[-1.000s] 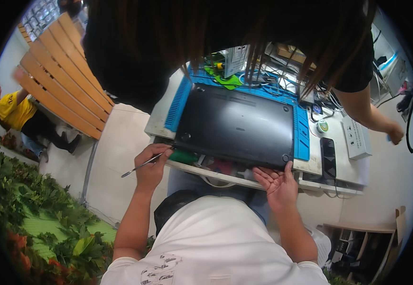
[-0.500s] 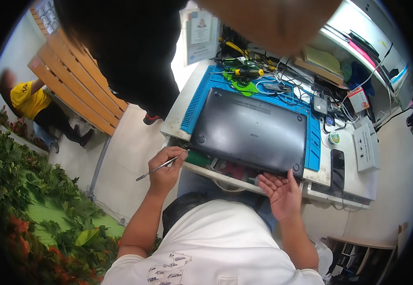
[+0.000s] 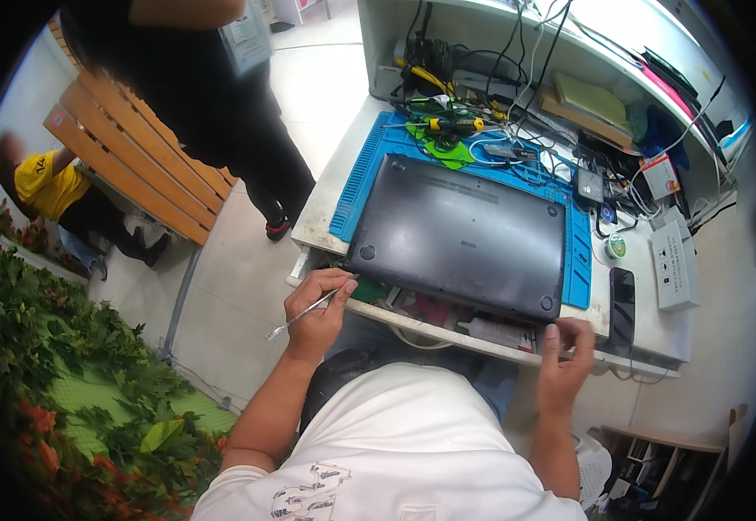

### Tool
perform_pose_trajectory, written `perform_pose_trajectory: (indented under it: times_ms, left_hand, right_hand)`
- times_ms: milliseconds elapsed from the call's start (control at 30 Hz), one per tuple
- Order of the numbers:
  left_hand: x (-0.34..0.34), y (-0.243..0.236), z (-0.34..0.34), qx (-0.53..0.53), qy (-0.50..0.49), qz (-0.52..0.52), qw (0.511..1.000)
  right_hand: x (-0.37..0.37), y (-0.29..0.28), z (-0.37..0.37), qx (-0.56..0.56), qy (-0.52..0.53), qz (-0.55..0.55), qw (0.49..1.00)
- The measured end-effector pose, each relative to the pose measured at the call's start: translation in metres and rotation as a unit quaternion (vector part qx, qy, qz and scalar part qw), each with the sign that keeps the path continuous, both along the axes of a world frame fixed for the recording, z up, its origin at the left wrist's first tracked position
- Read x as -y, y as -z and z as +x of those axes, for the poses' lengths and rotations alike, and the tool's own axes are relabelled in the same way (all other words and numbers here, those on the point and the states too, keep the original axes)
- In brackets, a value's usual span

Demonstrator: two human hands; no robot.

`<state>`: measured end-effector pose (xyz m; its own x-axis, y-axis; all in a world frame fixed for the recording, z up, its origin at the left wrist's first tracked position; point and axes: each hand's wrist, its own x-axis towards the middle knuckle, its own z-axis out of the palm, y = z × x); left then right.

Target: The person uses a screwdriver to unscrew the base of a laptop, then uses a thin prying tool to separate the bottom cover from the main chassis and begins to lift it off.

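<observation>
A dark laptop [image 3: 460,252] lies upside down, its rubber feet facing up, on a blue work mat [image 3: 577,260]. At its front left corner, my left hand [image 3: 317,317] is closed around a thin metal pry tool [image 3: 298,318]. The tool's far tip is hidden by my fingers near the laptop's edge. My right hand [image 3: 566,369] is at the front right corner, thumb and curled fingertips against the casing edge. Below the laptop's front edge is a pulled-out drawer [image 3: 412,334] with a white tube [image 3: 501,332] inside.
Behind the laptop lie a yellow-black screwdriver [image 3: 456,125] and tangled cables. To the right are a phone [image 3: 622,304], a small round tub [image 3: 614,247] and a white box [image 3: 675,265]. A person in black [image 3: 221,113] stands left of the desk; another sits by a wooden bench [image 3: 135,156].
My right hand has turned from palm up to curled fingers and moved right to the corner. My left hand shifted slightly right with the pry tool. The standing person moved left, away from the desk.
</observation>
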<state>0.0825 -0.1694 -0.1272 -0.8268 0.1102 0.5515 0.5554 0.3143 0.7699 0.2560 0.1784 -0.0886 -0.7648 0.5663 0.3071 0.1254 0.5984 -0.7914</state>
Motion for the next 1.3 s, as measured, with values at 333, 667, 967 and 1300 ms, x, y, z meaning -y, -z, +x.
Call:
perform_pose_trajectory:
  times_ms: [333,667,967,1300]
  left_hand:
    - [-0.019,-0.012,-0.003,0.01,0.072,-0.019,0.997]
    - [-0.015,-0.007,-0.009,-0.023,0.105,-0.017,0.994]
    - [0.002,-0.034,-0.034,0.069,0.153,-0.088,0.982]
    - [-0.019,-0.019,-0.02,0.054,0.151,-0.017,0.987]
  right_hand:
    - [-0.001,0.005,-0.003,0.041,-0.001,0.02,0.999]
    - [0.0,0.008,-0.007,0.015,0.003,0.026,1.0]
    - [-0.004,0.013,-0.007,0.005,0.0,0.011,1.0]
    - [-0.004,0.017,-0.008,-0.008,0.006,0.005,1.0]
